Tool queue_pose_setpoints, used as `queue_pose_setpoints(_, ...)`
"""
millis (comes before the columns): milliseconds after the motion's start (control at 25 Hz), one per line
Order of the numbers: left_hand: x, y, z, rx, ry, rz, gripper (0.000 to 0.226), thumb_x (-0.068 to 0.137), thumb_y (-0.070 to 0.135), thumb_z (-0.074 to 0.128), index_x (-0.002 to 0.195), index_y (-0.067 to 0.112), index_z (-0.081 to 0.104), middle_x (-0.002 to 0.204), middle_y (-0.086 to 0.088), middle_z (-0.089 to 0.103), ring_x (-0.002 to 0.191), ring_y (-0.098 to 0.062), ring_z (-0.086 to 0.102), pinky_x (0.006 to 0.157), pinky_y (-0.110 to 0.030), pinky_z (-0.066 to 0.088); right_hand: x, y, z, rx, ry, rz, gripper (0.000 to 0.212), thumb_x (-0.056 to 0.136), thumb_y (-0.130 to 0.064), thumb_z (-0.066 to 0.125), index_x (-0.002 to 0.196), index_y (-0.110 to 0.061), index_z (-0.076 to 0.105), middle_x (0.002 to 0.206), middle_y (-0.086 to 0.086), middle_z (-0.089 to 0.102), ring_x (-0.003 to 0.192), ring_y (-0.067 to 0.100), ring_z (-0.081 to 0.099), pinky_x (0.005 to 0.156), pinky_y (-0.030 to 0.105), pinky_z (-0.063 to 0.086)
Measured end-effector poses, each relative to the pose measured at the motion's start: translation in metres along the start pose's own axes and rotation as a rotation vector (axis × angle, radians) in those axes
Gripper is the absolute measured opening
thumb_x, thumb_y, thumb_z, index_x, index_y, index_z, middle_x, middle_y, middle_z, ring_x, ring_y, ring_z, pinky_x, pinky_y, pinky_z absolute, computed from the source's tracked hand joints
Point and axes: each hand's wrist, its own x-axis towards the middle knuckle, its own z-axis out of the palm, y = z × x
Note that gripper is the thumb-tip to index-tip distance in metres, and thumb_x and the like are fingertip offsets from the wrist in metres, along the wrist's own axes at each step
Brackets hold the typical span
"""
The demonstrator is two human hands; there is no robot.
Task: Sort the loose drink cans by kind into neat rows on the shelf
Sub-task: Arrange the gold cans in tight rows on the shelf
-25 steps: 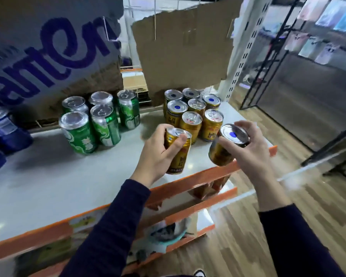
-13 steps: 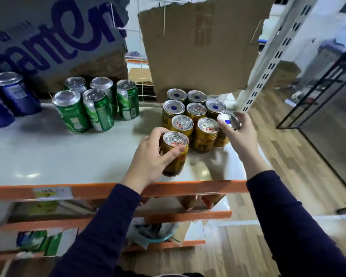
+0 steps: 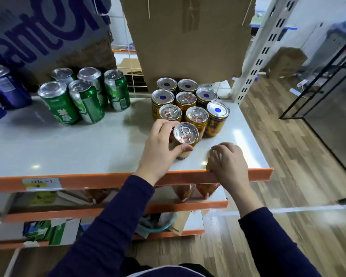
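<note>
The gold can [image 3: 185, 134] is gripped upright by the left hand [image 3: 160, 148], pull-tab up, long axis vertical, just beside the gold group [image 3: 217, 110] near the shelf's [image 3: 68, 148] right edge. The right hand [image 3: 228, 162] is rested empty, loosely curled, at the front edge.

blue cans [image 3: 0, 90] cut off at left edge, fingers [image 3: 216, 154] of right hand [image 3: 229, 166] blurred, shelf label [image 3: 40, 183] unreadable

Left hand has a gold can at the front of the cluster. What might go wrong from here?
1. The left hand grips the gold can right beside the gold cluster; a shove could topple neighbours.
2. The blue-dot can stands near the right edge of the shelf and might get pushed off.
3. Blue-dot and pull-tab tops are mixed, possibly two kinds.
</note>
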Motion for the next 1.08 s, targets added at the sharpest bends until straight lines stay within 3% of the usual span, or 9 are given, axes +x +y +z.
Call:
queue_pose_setpoints(160, 0.004, 0.001, 0.002, 0.161, 0.016, -0.066, 0.069, 0.074, 0.057, 0.068, 0.126, 0.014, 0.054, 0.118, -0.002, 0.051, 0.105, -0.019, 0.053, 0.083, -0.03, 0.046, -0.001, -0.003, -0.003, -0.029, 0.0, -0.023, 0.018, 0.088, -0.016, 0.062, 0.102, -0.007, 0.069, 0.108, 0.011, 0.064, 0.103, 0.032, 0.053, 0.084, 0.036, 0.043)
queue_pose_setpoints(320, 0.0, -0.008, -0.013, 0.212, -0.056, -0.07, 0.061, 0.078, 0.062, 0.061, 0.12, 0.018, 0.053, 0.116, 0.003, 0.054, 0.101, -0.014, 0.054, 0.078, -0.029, 0.047, -0.007, -0.01, -0.004, 0.034, -0.002, 0.011, 0.022, 0.09, -0.019, 0.061, 0.109, -0.01, 0.067, 0.111, 0.007, 0.064, 0.108, 0.027, 0.052, 0.088, 0.033, 0.04)
queue_pose_setpoints(520, -0.027, -0.038, -0.057, 0.302, -0.036, -0.059, 0.037, 0.092, 0.045, 0.053, 0.115, 0.017, 0.061, 0.112, 0.001, 0.061, 0.106, -0.018, 0.056, 0.086, -0.033, 0.047, -0.022, -0.058, 0.002, 0.15, 0.029, -0.101, 0.012, 0.087, -0.02, 0.064, 0.095, -0.013, 0.069, 0.093, 0.001, 0.069, 0.091, 0.023, 0.06, 0.077, 0.034, 0.049)
queue_pose_setpoints(880, -0.119, -0.128, -0.213, 0.472, 0.136, -0.216, 0.031, 0.094, 0.036, 0.055, 0.117, 0.016, 0.061, 0.113, 0.0, 0.063, 0.104, -0.019, 0.058, 0.09, -0.04, 0.048, -0.042, -0.24, 0.05, 0.27, -0.02, -0.385, 0.011, 0.086, -0.014, 0.066, 0.095, -0.009, 0.07, 0.094, 0.003, 0.07, 0.09, 0.022, 0.063, 0.079, 0.028, 0.046)
queue_pose_setpoints(1080, -0.202, -0.184, -0.329, 0.552, 0.271, -0.373, 0.031, 0.093, 0.032, 0.057, 0.116, 0.012, 0.061, 0.109, -0.006, 0.063, 0.099, -0.026, 0.06, 0.083, -0.041, 0.05, -0.069, -0.377, 0.109, 0.382, -0.128, -0.517, 0.01, 0.087, -0.013, 0.064, 0.094, -0.011, 0.071, 0.095, 0.003, 0.07, 0.093, 0.024, 0.063, 0.081, 0.035, 0.049)
